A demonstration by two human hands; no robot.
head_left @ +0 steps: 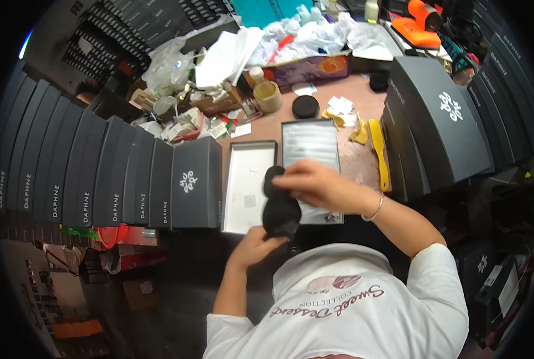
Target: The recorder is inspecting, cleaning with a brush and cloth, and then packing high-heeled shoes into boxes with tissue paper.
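A dark object shaped like a black shoe (281, 214) is held up over the near edge of the table, in front of two open box parts. My left hand (256, 246) is closed round its lower end. My right hand (315, 182) has its fingers pressed together at the upper end; slight blur hides exactly what the fingertips grip. Behind it lies an open box (310, 140) lined with white, wrinkled tissue. To the left, an upturned box lid (249, 179) shows its white inside. My right forearm covers part of the tissue-lined box.
Dark shoe boxes (196, 182) stand in a row at left; more boxes (440, 119) are stacked at right. A yellow shoehorn-like tool (378, 155), a round black tin (305, 106) and a jar (268, 96) lie beyond. Crumpled paper (309, 37) fills a carton at the back.
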